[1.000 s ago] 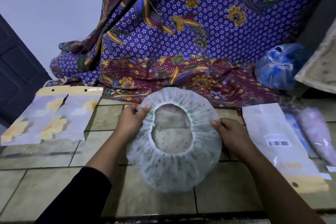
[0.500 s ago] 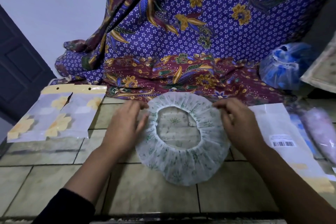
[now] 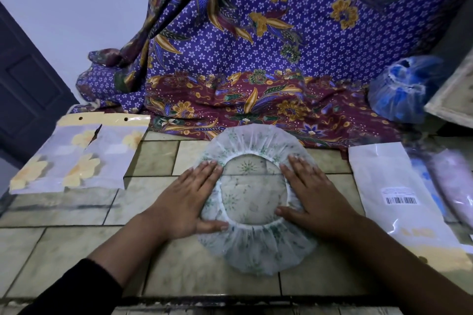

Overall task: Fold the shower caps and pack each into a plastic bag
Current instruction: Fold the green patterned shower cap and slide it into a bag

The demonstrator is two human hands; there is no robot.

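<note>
A translucent white shower cap (image 3: 258,245) with a green print lies flat on the tiled floor, its elastic opening facing up. My left hand (image 3: 186,199) presses flat on the cap's left rim, fingers straight. My right hand (image 3: 313,194) presses flat on the right rim, fingers spread. Plastic bags with yellow flowers (image 3: 76,158) lie on the floor to the left. A white plastic bag with a barcode (image 3: 394,186) lies to the right.
A purple and maroon batik cloth (image 3: 256,59) drapes behind the cap. A blue bundle in clear plastic (image 3: 401,89) sits at the right rear. Pale pink and blue packed items (image 3: 453,181) lie at the far right. A dark door (image 3: 23,89) stands at left.
The cap was held up by its rim, then laid on the tiles. Both hands went from gripping the rim to pressing flat on it.
</note>
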